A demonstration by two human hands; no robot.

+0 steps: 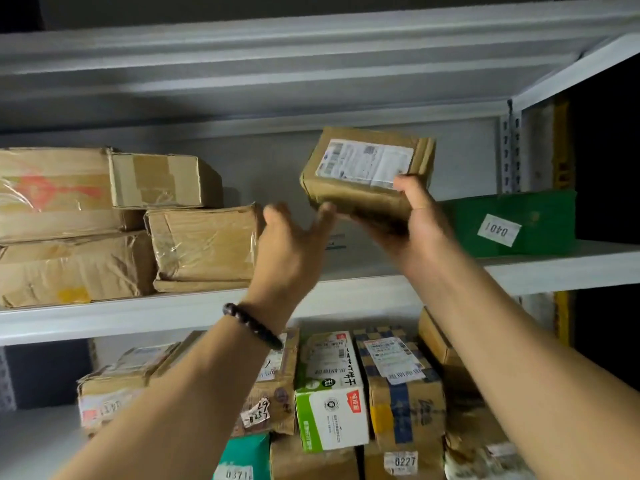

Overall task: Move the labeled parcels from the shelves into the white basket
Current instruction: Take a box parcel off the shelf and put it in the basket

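A small brown cardboard parcel (363, 174) with a white shipping label on its top is held in the air above the upper shelf (207, 306). My right hand (412, 220) grips it from below at its near right corner, thumb up on the label's edge. My left hand (294, 244) is spread with straight fingers, its fingertips touching the parcel's lower left edge. No white basket is in view.
Several taped brown boxes (204, 244) are stacked at the left of the upper shelf. A green box (512, 223) tagged 0401 sits at its right. The lower shelf holds several labeled parcels, among them a green-and-white carton (329, 393) and a box tagged 0227 (403, 460).
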